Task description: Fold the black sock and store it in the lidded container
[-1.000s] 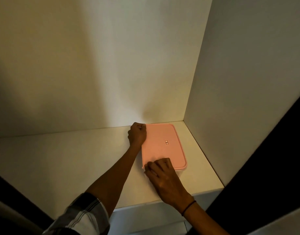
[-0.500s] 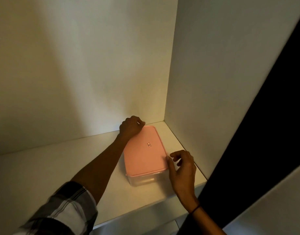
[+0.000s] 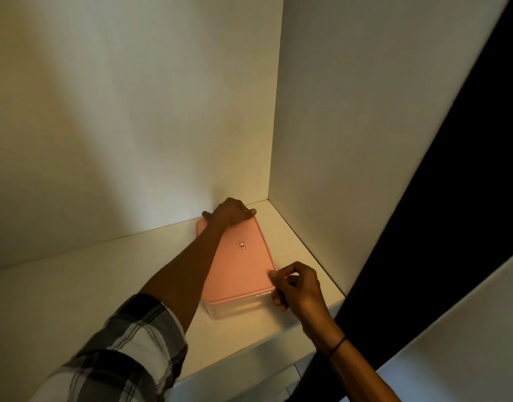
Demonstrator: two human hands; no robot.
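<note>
The lidded container sat on a white shelf near the back right corner, w/ its pink lid on and a small label at the lid's middle. The left hand lay over the lid's far end, fingers curled down over the far edge, gripping it. The right hand was at the near right corner, fingertips pinching the lid's rim, other fingers against the clear wall below. Hands were well apart (opposite ends of the box). The black sock wasn't visible; whether it was inside couldn't be told. A plaid sleeve covered the left upper arm, and a thin dark band circled the right wrist.
</note>
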